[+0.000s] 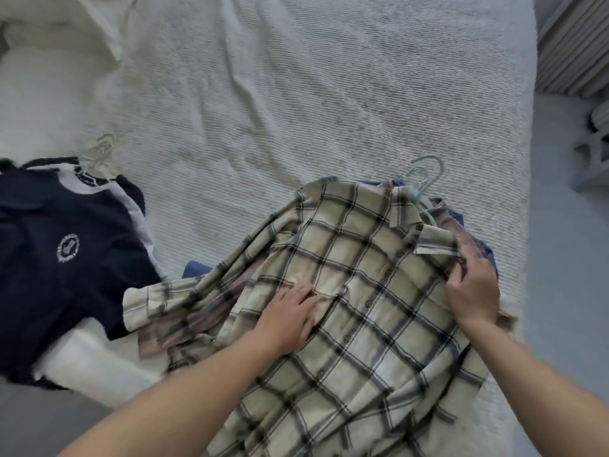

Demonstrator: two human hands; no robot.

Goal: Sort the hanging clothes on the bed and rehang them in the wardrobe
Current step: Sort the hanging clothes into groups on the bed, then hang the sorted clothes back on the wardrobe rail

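Observation:
A cream plaid shirt (356,291) lies on top of a pile of clothes at the near right of the bed (296,94). Pale green hanger hooks (428,173) stick out past its collar. My left hand (290,315) rests flat on the shirt's front, fingers straight. At the shirt's right shoulder, my right hand (474,291) grips the fabric with curled fingers. A blue garment (484,255) and a faded plaid one (445,212) peek out beneath. A navy and white T-shirt (62,252) on a pale hanger (99,153) tops a second pile at the left.
White fluffy garments (43,103) lie at the bed's far left. Grey floor (560,258) runs along the right side of the bed. A striped curtain (573,44) and a white piece of furniture (593,153) stand at the far right.

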